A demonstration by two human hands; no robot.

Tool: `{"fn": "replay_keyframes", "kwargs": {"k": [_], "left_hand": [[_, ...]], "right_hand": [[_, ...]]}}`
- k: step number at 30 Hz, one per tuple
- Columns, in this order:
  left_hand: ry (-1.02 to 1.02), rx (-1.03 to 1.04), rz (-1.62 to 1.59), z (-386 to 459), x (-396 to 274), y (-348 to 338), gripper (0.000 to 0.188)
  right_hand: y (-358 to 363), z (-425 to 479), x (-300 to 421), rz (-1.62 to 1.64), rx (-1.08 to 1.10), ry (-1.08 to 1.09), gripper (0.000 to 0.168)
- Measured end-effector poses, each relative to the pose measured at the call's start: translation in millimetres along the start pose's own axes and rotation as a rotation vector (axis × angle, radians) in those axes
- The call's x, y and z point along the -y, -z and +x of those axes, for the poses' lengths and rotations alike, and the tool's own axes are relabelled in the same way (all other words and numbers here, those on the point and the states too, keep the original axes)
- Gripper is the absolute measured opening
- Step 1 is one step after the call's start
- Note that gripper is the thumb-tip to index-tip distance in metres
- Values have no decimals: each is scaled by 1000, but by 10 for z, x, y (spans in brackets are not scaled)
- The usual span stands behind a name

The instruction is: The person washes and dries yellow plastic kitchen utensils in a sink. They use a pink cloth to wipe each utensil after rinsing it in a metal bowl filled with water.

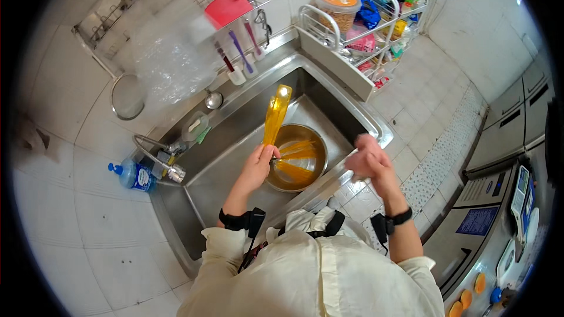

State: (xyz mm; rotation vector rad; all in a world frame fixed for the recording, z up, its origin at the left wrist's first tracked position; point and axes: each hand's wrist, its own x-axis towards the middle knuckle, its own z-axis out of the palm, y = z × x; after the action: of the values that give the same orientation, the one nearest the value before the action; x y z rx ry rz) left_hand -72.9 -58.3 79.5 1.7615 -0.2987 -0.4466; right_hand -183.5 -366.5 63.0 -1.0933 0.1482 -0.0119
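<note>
My left hand (257,167) grips a bundle of long, translucent yellow plastic utensils (276,112) with rounded ends pointing up and away from me. It is over the left rim of a round stainless-steel bowl (325,149), which stands in a steel sink (224,176). Inside the bowl, thin yellow strips (296,171) fan out from beside my fingers. Whether they join the bundle is hard to tell. My right hand (372,163) hovers above the sink's front right edge, apart from the bowl. Motion blurs its fingers, and I see no object in it.
A flexible-neck faucet (176,172) and a blue pump bottle (132,177) stand left of the sink. Behind it hang a strainer (128,97) and a clear plastic bag (176,66). A white rack (379,22) with packaged goods stands beyond the splash panel (337,64). Steel cabinets (467,220) line the right.
</note>
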Motion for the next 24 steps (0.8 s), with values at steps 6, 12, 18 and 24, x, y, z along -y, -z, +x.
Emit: {"fn": "replay_keyframes", "kwargs": {"k": [6,12,18,24], "left_hand": [[-145,69,38,-89,-436,-235,38],[-181,-81,185,-57,-306,-361,35],[-316,30,438,24,-399,-440,39],[-140,96,297,13,-516,-407,36]], "right_hand": [[-508,490,-67,761,438,-353,46],[-920,561,57,475,588,-259,44],[-1026,731,-5,209,314,-206,23],[-1150,733,167,193,204,-2,17]]}}
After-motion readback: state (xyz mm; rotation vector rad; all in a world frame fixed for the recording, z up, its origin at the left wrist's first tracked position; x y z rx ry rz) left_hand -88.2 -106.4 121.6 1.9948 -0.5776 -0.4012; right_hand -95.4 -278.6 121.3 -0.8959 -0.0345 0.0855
